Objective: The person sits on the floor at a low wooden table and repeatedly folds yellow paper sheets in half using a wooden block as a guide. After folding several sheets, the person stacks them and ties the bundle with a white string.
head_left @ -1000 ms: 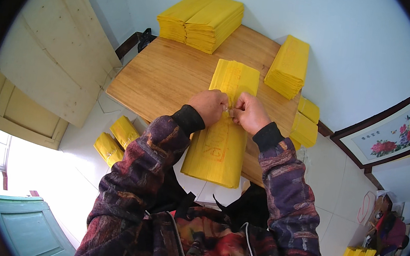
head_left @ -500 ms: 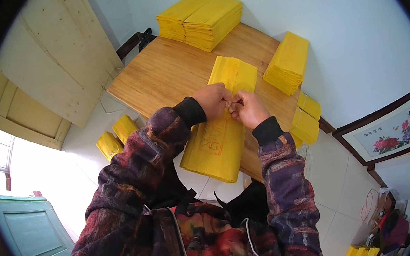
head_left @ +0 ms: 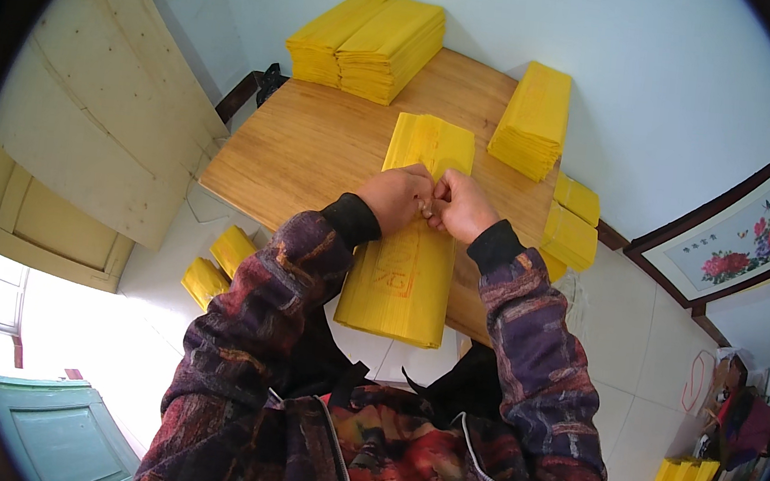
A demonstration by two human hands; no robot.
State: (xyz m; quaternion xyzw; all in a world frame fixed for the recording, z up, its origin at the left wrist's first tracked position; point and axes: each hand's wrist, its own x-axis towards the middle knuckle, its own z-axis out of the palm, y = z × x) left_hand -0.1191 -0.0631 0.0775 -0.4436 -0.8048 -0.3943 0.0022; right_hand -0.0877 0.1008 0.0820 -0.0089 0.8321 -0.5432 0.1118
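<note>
A long bundle of yellow paper (head_left: 398, 297) with faint red stamped marks lies lengthwise before me, its near end reaching past the table's front edge. Over its middle, my left hand (head_left: 396, 195) and my right hand (head_left: 464, 207) meet, fingertips nearly touching. Both are closed in a pinch. Whatever is between the fingers is too small to make out, and the hands cover the paper beneath them. The bundle looks slightly drawn in at the middle, under the hands.
The wooden table (head_left: 296, 153) bears two adjoining yellow paper stacks (head_left: 367, 39) at the back left and another stack (head_left: 531, 115) at the right. More yellow bundles (head_left: 573, 231) sit low beyond the right edge; others (head_left: 215, 271) are at the left. A framed flower picture (head_left: 737, 237) leans at right.
My hands stay together over the bundle's middle, still pinching, with only a slight shift of the fingers. The whole view has moved a little; the bundle lies as before.
</note>
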